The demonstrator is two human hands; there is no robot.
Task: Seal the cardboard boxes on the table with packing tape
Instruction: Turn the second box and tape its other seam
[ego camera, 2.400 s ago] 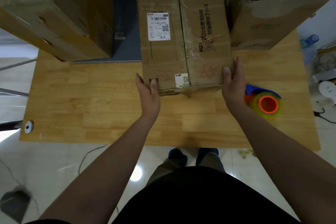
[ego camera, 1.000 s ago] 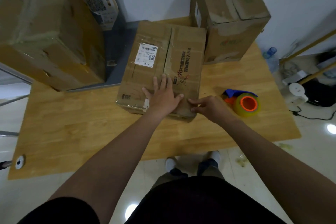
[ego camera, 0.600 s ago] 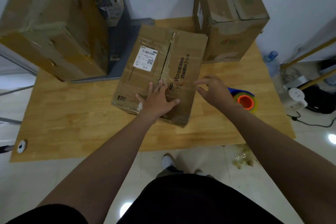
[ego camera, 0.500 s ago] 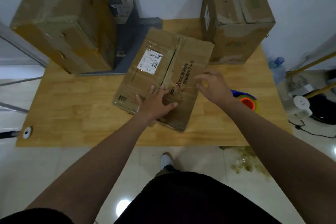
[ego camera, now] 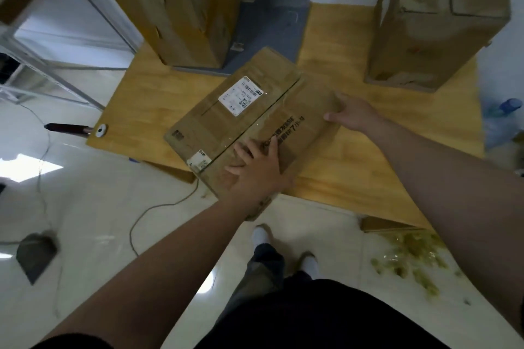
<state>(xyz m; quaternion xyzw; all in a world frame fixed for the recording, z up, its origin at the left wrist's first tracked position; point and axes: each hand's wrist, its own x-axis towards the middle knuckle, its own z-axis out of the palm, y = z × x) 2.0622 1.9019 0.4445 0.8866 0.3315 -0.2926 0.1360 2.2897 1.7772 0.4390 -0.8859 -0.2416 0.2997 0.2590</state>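
A grey mat [ego camera: 269,34] lies at the far edge of the table [ego camera: 368,156], and a small white disc [ego camera: 101,130] sits at its left corner. On the tiled floor, a thin cable [ego camera: 147,212] loops below the near edge and a dark grey object [ego camera: 35,255] lies far left. Yellow-green scraps [ego camera: 411,258] are scattered at the right, and a blurred blue-capped bottle [ego camera: 507,106] shows beyond the right edge.
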